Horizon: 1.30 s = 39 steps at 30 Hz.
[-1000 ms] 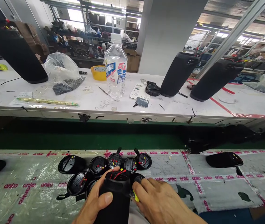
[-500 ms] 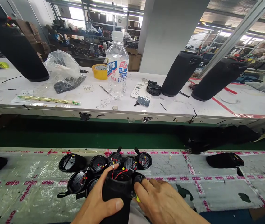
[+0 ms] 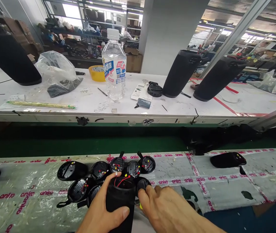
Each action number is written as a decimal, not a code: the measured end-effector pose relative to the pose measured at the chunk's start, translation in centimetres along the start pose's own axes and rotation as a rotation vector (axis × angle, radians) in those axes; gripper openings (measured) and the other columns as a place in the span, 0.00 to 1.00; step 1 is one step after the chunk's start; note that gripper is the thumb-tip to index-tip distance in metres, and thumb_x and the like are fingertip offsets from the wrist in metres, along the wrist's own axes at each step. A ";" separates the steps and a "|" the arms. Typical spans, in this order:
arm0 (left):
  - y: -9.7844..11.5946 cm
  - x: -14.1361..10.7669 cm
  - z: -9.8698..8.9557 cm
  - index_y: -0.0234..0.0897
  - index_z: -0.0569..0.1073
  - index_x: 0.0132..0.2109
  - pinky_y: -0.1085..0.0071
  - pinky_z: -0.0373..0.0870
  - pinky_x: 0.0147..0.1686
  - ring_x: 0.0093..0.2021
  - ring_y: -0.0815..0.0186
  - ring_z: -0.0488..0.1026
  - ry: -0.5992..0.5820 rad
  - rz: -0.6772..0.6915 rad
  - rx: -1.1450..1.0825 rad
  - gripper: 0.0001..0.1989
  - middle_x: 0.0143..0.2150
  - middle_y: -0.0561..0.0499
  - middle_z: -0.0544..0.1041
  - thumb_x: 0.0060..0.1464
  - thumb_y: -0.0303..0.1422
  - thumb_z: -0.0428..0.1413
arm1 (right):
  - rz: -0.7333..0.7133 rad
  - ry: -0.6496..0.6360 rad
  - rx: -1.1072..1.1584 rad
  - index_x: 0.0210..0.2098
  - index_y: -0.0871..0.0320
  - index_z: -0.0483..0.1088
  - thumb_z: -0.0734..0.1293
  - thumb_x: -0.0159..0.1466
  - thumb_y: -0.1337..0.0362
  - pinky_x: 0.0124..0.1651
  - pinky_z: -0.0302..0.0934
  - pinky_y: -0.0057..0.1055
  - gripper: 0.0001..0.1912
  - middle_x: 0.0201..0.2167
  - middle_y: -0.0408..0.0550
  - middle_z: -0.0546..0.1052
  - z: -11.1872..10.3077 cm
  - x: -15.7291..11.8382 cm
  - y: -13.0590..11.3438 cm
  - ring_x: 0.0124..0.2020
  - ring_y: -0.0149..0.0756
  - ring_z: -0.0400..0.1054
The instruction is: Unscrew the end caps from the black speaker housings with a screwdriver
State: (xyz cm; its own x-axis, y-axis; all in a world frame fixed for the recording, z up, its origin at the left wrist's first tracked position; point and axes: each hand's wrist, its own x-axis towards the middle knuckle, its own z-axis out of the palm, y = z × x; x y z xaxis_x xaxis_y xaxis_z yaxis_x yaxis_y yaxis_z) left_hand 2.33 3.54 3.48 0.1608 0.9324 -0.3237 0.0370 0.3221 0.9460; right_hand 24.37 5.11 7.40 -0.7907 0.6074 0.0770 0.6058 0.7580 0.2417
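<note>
My left hand [image 3: 98, 208] is wrapped round a black fabric-covered speaker tube [image 3: 120, 208], thumb across its near side and index finger up at the rim. The tube stands with its open end up, and red wires [image 3: 124, 181] with a small yellow connector stick out of it. At the tube's right side, my right hand [image 3: 165, 205] is closed on a small yellow-handled tool [image 3: 141, 206]. Most of that tool is hidden under the fingers, so its kind does not show. Just beyond my hands lie several round black speaker end caps [image 3: 99, 170] with wires and connectors.
Another speaker tube [image 3: 227, 160] lies on the plastic-covered bench [image 3: 171, 197] at right. Across a green gap stands a white shelf [image 3: 89, 106] with a water bottle [image 3: 115, 72], yellow tape roll [image 3: 97, 73], plastic bag [image 3: 56, 69] and more upright speaker tubes [image 3: 180, 72].
The view has shifted a little to the right, so the scene sits further left. Both hands keep their hold, and the tube and tool stay nearly in place.
</note>
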 end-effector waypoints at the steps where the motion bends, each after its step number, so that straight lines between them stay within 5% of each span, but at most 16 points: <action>1: 0.1 0.0 0.1 0.43 0.62 0.67 0.52 0.61 0.65 0.63 0.43 0.73 0.037 0.005 0.036 0.43 0.62 0.44 0.79 0.44 0.42 0.66 | 0.006 0.005 -0.021 0.36 0.53 0.60 0.66 0.51 0.71 0.20 0.30 0.41 0.14 0.23 0.43 0.69 0.1 0.0 -0.2 0.16 0.38 0.62; 9: 0.3 0.2 0.6 0.40 0.63 0.66 0.49 0.54 0.68 0.67 0.42 0.67 0.136 0.008 0.166 0.41 0.64 0.41 0.77 0.44 0.37 0.63 | 0.085 -0.036 -0.065 0.39 0.54 0.61 0.67 0.54 0.69 0.18 0.36 0.40 0.14 0.23 0.44 0.71 1.4 0.1 -1.4 0.16 0.41 0.63; 12: -0.1 0.5 0.0 0.42 0.61 0.67 0.51 0.57 0.67 0.66 0.43 0.69 -0.008 -0.015 -0.085 0.43 0.64 0.42 0.77 0.45 0.44 0.67 | 0.048 -0.025 0.100 0.39 0.53 0.60 0.69 0.59 0.69 0.18 0.42 0.39 0.14 0.27 0.42 0.73 1.8 0.2 -0.7 0.20 0.39 0.68; 16: -0.7 0.9 -0.9 0.43 0.59 0.70 0.53 0.66 0.62 0.62 0.44 0.74 -0.201 -0.113 -0.448 0.47 0.62 0.43 0.80 0.46 0.47 0.67 | 0.172 0.145 0.382 0.44 0.52 0.58 0.69 0.65 0.69 0.25 0.55 0.35 0.16 0.32 0.36 0.76 2.0 0.0 0.4 0.26 0.36 0.74; 24: -0.7 1.2 -0.9 0.44 0.62 0.67 0.48 0.61 0.66 0.64 0.42 0.72 -0.221 -0.074 -0.401 0.44 0.62 0.42 0.79 0.47 0.47 0.68 | 0.132 0.101 0.213 0.43 0.53 0.58 0.75 0.62 0.62 0.24 0.53 0.37 0.21 0.30 0.39 0.74 1.2 -0.4 0.5 0.25 0.39 0.72; 39: -0.3 0.7 -0.7 0.45 0.59 0.67 0.51 0.62 0.64 0.61 0.45 0.73 -0.214 -0.024 -0.280 0.46 0.61 0.43 0.79 0.47 0.47 0.70 | 0.030 -0.047 0.124 0.40 0.51 0.55 0.71 0.61 0.67 0.20 0.46 0.38 0.19 0.29 0.39 0.73 1.0 0.0 0.4 0.23 0.38 0.71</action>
State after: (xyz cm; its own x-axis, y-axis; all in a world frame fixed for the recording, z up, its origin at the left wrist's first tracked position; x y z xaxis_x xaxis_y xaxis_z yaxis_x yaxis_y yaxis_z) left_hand 1.76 4.23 2.90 0.3675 0.8778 -0.3072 -0.2237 0.4040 0.8870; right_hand 24.74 5.67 6.49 -0.7690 0.6382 0.0359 0.6374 0.7613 0.1188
